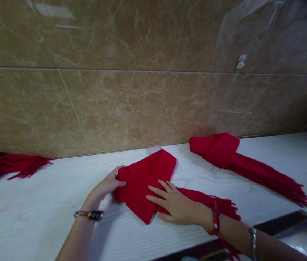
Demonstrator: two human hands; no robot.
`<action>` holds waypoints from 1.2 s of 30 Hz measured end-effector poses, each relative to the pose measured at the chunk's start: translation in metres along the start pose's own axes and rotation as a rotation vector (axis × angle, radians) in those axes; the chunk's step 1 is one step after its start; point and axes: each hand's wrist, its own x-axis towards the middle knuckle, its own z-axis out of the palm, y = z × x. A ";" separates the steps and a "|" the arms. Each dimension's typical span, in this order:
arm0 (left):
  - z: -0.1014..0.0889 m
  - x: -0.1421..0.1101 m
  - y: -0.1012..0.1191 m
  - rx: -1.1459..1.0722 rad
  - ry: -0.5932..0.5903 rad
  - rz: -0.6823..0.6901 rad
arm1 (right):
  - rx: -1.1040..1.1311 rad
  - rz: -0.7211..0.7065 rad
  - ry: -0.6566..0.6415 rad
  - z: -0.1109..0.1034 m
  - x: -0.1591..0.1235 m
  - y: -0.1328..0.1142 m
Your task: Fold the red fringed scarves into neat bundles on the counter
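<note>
A red fringed scarf, folded into a knot-like shape, lies on the white surface before me. My left hand holds its left edge, with the thumb on top and the other fingers behind the cloth. Fingers spread, my right hand rests flat on the folded part near its lower right. The fringed tail runs out to the right, partly hidden behind my right hand and forearm. Close behind the fold, part of a phone-like pink rectangle shows.
To the right lies a second folded red scarf, its fringe pointing toward me. Another red fringed cloth enters at the left edge. A brown marbled tile wall stands along the back of the white tabletop. Dark edging crosses the lower right.
</note>
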 end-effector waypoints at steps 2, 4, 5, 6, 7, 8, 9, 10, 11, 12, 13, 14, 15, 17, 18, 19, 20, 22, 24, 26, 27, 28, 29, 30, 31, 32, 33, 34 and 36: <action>-0.009 0.000 -0.004 0.064 -0.033 -0.026 | 0.022 -0.027 0.007 -0.006 0.001 -0.004; -0.012 0.010 -0.008 0.119 0.032 -0.042 | 0.007 -0.035 0.046 -0.012 0.009 -0.006; -0.011 0.016 -0.010 0.132 0.083 -0.038 | -0.014 -0.036 0.070 -0.013 0.014 -0.006; -0.009 0.023 -0.012 0.139 0.134 -0.027 | -0.035 -0.036 0.088 -0.013 0.020 -0.005; -0.006 0.029 -0.013 0.148 0.179 -0.010 | -0.050 -0.034 0.095 -0.012 0.026 -0.004; -0.003 0.034 -0.015 0.167 0.227 0.016 | -0.054 -0.032 0.087 -0.010 0.031 -0.002; -0.001 0.037 -0.017 0.202 0.286 0.045 | -0.049 -0.030 0.069 -0.007 0.035 -0.001; 0.001 0.039 -0.019 0.252 0.354 0.078 | -0.040 -0.025 0.049 -0.004 0.038 0.001; 0.001 0.040 -0.021 0.310 0.426 0.107 | -0.033 -0.021 0.033 -0.002 0.039 0.002; 0.000 0.040 -0.023 0.365 0.487 0.129 | -0.032 -0.022 0.023 0.001 0.039 0.003; -0.001 0.039 -0.025 0.409 0.524 0.142 | -0.034 -0.025 0.018 0.002 0.039 0.004; -0.002 0.038 -0.027 0.436 0.538 0.147 | -0.039 -0.029 0.017 0.003 0.038 0.004; -0.003 0.037 -0.028 0.450 0.539 0.150 | -0.043 -0.031 0.016 0.004 0.037 0.004; -0.003 0.037 -0.029 0.451 0.519 0.161 | -0.047 -0.031 0.012 0.003 0.035 0.003; -0.003 0.038 -0.030 0.452 0.506 0.173 | -0.047 -0.033 0.009 0.003 0.035 0.003; -0.002 0.039 -0.030 0.459 0.493 0.188 | -0.046 -0.035 0.006 0.002 0.035 0.002; -0.001 0.040 -0.030 0.474 0.478 0.206 | -0.044 -0.042 0.003 0.001 0.035 0.002; 0.000 0.043 -0.032 0.509 0.425 0.234 | -0.039 -0.062 -0.005 0.000 0.034 0.001; -0.001 0.047 -0.033 0.525 0.378 0.201 | -0.033 -0.083 -0.010 -0.001 0.034 0.000; -0.004 0.052 -0.033 0.526 0.362 0.128 | -0.027 -0.092 -0.015 0.000 0.032 0.000; -0.006 0.055 -0.032 0.532 0.371 0.097 | -0.023 -0.091 -0.019 0.000 0.032 0.000; -0.007 0.057 -0.031 0.546 0.387 0.080 | -0.019 -0.089 -0.024 0.001 0.031 0.000; -0.008 0.059 -0.029 0.567 0.403 0.078 | -0.013 -0.085 -0.028 0.001 0.030 -0.001; -0.007 0.060 -0.026 0.589 0.420 0.083 | -0.008 -0.081 -0.031 0.001 0.029 -0.001; -0.006 0.060 -0.023 0.607 0.438 0.094 | -0.003 -0.078 -0.034 0.001 0.028 -0.001; -0.005 0.059 -0.020 0.634 0.456 0.116 | 0.002 -0.078 -0.036 0.000 0.028 -0.001; -0.002 0.057 -0.016 0.675 0.473 0.150 | 0.006 -0.084 -0.042 -0.002 0.028 0.000; 0.001 0.053 -0.013 0.732 0.480 0.197 | 0.010 -0.092 -0.044 -0.006 0.030 0.001; 0.007 0.044 -0.008 0.875 0.421 0.309 | 0.007 -0.097 -0.013 -0.014 0.038 0.007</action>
